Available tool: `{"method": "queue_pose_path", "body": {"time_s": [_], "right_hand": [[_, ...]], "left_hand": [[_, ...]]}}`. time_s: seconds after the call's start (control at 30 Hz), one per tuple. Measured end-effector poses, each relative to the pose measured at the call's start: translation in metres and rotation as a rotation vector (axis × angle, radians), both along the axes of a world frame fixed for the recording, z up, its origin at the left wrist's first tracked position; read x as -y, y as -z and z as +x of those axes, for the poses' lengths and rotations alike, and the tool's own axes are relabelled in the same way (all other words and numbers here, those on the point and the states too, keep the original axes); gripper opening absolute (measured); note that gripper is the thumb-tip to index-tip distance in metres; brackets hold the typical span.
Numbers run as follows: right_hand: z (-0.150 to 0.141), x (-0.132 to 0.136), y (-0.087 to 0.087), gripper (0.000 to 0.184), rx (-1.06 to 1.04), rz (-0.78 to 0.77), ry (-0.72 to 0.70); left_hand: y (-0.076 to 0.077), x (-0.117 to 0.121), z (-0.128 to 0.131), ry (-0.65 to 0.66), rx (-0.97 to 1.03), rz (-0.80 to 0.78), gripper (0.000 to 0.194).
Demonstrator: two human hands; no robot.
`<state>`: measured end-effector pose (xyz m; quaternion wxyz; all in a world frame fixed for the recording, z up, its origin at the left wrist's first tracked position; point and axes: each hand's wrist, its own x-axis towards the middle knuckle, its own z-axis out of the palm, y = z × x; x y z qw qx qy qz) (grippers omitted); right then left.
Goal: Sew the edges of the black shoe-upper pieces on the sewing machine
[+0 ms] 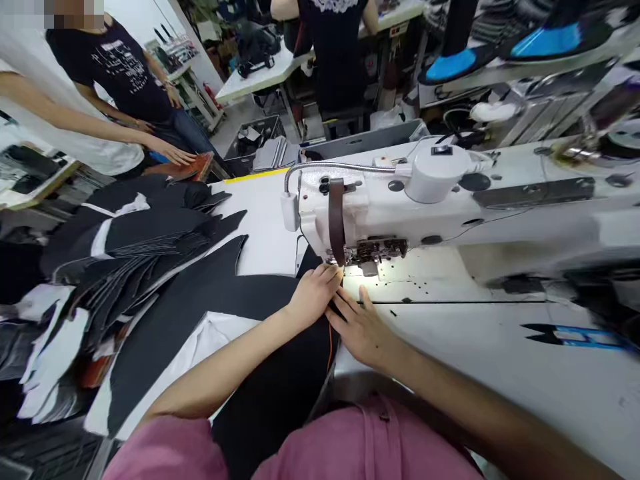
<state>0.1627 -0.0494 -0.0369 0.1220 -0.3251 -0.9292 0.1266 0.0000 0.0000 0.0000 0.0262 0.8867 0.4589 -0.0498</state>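
Leather strap [337, 223] is draped down the front of a white sewing machine [380, 200], its lower end led to the presser foot [369, 257] under a lit bent lamp arm [340, 167]. The machine is set into a white worktop [265, 227], on which black cut panels [135, 240] with white backing are heaped to the left. Both arms are extended forward from pink sleeves [165, 453] and are angled inward toward the machine. The left hand [314, 297] is turned inward, with the strap's lower end pinched by the fingertips [333, 270] just beside the presser foot. The right hand [360, 330] is held open, with the fingers spread and the palm down, just beside the left hand. Beyond the worktop, grey panels [270, 153] are stood upright in a dark wire crate [245, 147]. A co-worker's hand [170, 153] is laid flat on a reddish-brown piece [193, 167]. Thread snips [565, 335] with blue handles are laid on the worktop to the right.
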Motion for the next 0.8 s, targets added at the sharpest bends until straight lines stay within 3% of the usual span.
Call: {"method": "queue_pose_path", "body": {"time_s": [0.27,0.5,0.8], "right_hand": [[-0.001,0.0,0.0,0.047,-0.012,0.04,0.017],[-0.003,0.001,-0.005,0.048,-0.038,0.073,0.041],[0.0,-0.004,0.003,0.044,-0.012,0.187,0.078]], "left_hand": [[-0.021,0.002,0.007,-0.091,-0.159,-0.05,0.023],[-0.038,-0.003,0.016,-0.054,-0.26,-0.156,0.025],[-0.041,-0.003,0.018,-0.041,-0.261,-0.23,0.033]]}}
